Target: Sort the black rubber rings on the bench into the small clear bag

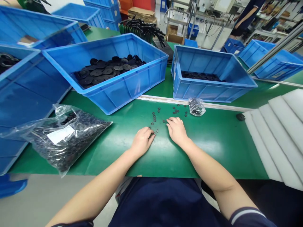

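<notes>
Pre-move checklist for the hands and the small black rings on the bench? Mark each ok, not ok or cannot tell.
1. Left hand at the small black rings: ok, fingertips beside the nearest rings.
2. Right hand on the green mat: ok, fingers resting on it.
3. Rings gathered in one group: not ok, scattered in loose clusters.
4. Small clear bag closed: cannot tell.
5. Large clear bag apart from the loose rings: ok, lying off to the left.
</notes>
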